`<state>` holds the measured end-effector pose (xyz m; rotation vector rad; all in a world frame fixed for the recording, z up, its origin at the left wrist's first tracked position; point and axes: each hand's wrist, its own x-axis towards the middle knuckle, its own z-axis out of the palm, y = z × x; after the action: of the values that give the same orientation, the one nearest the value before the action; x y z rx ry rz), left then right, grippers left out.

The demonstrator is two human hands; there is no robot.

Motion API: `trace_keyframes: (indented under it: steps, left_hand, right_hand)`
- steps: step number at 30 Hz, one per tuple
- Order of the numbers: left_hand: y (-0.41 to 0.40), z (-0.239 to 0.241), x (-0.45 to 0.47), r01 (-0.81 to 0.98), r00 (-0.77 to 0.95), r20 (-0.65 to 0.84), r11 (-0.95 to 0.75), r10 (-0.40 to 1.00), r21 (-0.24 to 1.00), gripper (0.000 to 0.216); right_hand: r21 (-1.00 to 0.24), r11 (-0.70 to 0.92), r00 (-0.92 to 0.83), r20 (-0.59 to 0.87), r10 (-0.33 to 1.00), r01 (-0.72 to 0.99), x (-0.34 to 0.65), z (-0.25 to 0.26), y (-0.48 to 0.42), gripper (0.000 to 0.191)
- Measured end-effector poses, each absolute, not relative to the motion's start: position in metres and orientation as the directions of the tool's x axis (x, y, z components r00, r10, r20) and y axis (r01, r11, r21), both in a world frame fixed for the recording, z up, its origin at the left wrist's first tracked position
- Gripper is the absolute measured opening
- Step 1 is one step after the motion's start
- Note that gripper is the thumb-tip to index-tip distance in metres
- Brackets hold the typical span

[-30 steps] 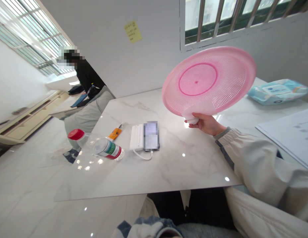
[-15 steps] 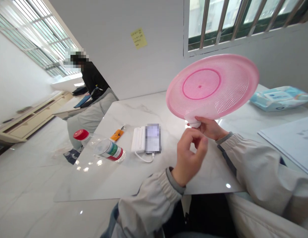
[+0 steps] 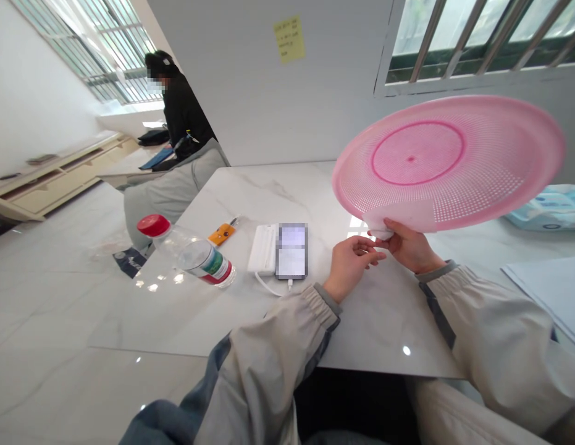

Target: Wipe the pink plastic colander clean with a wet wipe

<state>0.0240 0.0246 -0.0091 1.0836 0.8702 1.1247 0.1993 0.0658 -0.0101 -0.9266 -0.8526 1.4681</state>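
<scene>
A round pink plastic basket [image 3: 495, 162], with a mesh of small holes and a ringed centre, is tilted up above the table's right side. My right hand [image 3: 414, 250] is closed at its lower rim, the thumb over a thin white sheet [image 3: 401, 216], perhaps a wipe, that lies against the mesh. A bunched end of the sheet sticks out beside the thumb. Just left of it, below the rim, my left hand [image 3: 352, 262] has its fingers curled together, the tips close to my right fingers. Whether anything is in them cannot be made out.
On the white marbled table [image 3: 268, 330] are a red-capped clear bottle [image 3: 213, 266], an orange tag [image 3: 221, 234], a white power bank [image 3: 262, 249] cabled to a phone [image 3: 291, 252], a wipes pack [image 3: 549, 209] and papers [image 3: 546, 290]. A person in black [image 3: 188, 111] sits beyond.
My left hand has moved up to my right hand and turned, its fingers now pointing right. The basket appears larger and farther right as the view has shifted.
</scene>
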Motion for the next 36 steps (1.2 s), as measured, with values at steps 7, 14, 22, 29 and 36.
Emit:
trace_keyframes:
  steps: [7,14,22,29,36]
  left_hand:
    - [0.0221,-0.0056,0.0231,-0.236,0.261,-0.041,0.105,0.964,0.966,0.045]
    - [0.0219,-0.0094,0.0263,-0.196,0.255,0.048,0.003,0.966,0.981,0.028]
    - [0.0210,-0.0103,0.0250,-0.122,0.218,0.134,-0.109,0.967,0.986,0.027]
    - [0.0232,-0.0063,0.0252,-0.125,-0.006,0.099,-0.099,0.995,0.987,0.028]
    - [0.0228,-0.0072,0.0264,-0.140,-0.099,0.068,-0.082,0.993,0.987,0.051]
  right_hand:
    - [-0.912,-0.054,0.010,-0.064,0.998,-0.406,0.2010,-0.0092,0.0684,0.036]
    - [-0.915,-0.035,0.035,-0.053,0.998,-0.402,0.1995,-0.0090,0.0690,0.036]
    - [-0.911,-0.015,0.041,-0.035,0.999,-0.411,0.1972,-0.0070,0.0686,0.039]
    - [-0.927,-0.033,0.019,-0.043,0.999,-0.375,0.2015,-0.0081,0.0691,0.035]
    - [-0.938,-0.024,0.017,-0.032,0.999,-0.344,0.2008,-0.0078,0.0681,0.031]
